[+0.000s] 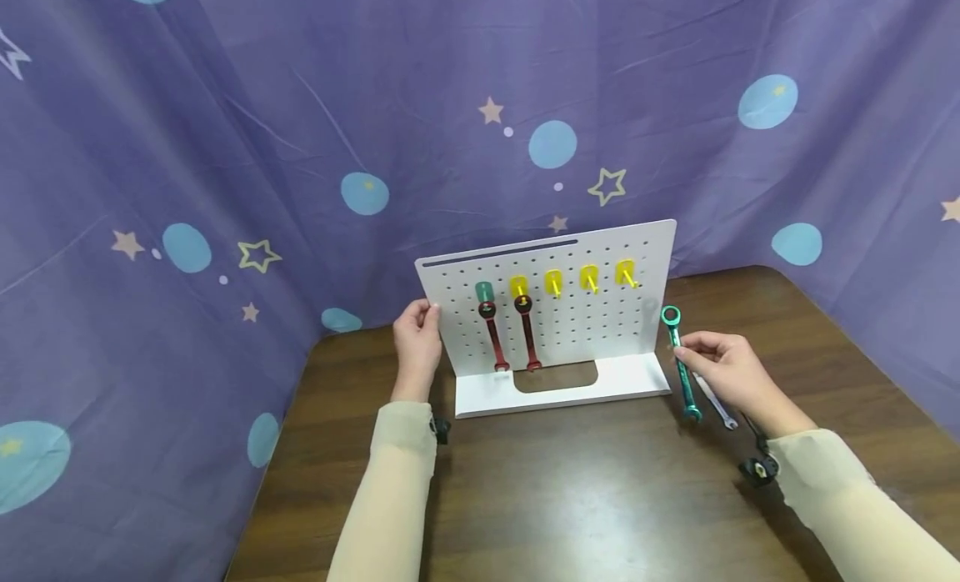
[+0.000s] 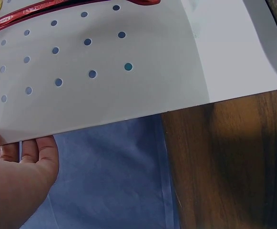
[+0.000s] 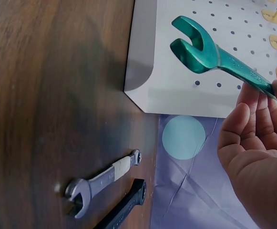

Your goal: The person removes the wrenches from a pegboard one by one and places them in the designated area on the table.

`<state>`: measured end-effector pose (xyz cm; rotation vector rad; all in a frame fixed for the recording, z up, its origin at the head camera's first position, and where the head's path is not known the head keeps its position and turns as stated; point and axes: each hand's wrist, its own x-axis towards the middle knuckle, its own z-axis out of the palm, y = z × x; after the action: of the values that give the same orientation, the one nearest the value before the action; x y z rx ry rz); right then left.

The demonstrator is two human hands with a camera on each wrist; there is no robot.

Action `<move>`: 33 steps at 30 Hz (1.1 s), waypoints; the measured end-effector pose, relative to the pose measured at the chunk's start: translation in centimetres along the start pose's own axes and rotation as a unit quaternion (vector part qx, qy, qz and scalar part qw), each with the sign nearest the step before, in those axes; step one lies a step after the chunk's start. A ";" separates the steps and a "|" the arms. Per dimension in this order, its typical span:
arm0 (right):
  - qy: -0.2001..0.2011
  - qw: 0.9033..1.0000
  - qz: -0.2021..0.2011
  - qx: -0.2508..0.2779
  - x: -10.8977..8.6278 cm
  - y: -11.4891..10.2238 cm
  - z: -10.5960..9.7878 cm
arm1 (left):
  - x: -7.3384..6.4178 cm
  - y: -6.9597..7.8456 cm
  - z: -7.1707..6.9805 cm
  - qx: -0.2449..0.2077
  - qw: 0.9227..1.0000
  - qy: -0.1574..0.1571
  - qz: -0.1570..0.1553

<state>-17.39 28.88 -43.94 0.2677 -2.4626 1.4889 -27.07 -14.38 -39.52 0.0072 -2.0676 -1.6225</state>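
A white pegboard stand (image 1: 570, 323) stands on the table, with a row of hooks across its face. Two red wrenches (image 1: 495, 340) hang there, one from the green hook (image 1: 484, 292) and one from the leftmost yellow hook. At the board's left edge, my left hand (image 1: 417, 342) pinches the panel between thumb and fingers; the left wrist view shows the fingertips (image 2: 45, 143) behind the edge. My right hand (image 1: 723, 369) holds a green wrench (image 1: 683, 373) by its shaft, just right of the board. Its open end (image 3: 198, 47) faces down toward the table, ring end up.
Below the right hand, a silver wrench (image 3: 102, 183) and a black wrench (image 3: 126, 205) lie on the wooden table (image 1: 555, 482). More yellow hooks (image 1: 589, 278) run along the board's upper right. A purple patterned curtain (image 1: 465, 148) hangs behind the table.
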 end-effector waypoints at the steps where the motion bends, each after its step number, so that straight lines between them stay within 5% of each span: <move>1: -0.002 1.000 0.000 0.001 0.0 0.1 -0.1 | 0.0 0.0 0.0 -0.001 1.000 0.001 0.002; 11: 0.006 1.000 0.016 0.023 -0.5 1.0 -1.0 | 0.6 0.7 -0.2 -0.005 1.000 -0.012 0.008; 33: 0.003 0.999 0.043 -0.027 -1.7 2.6 -4.9 | 0.0 0.5 -0.1 0.023 1.000 -0.012 -0.013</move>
<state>-15.96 34.52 -44.44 0.1475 -2.5355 1.4501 -26.89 -14.35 -39.07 0.0315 -2.1302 -1.5970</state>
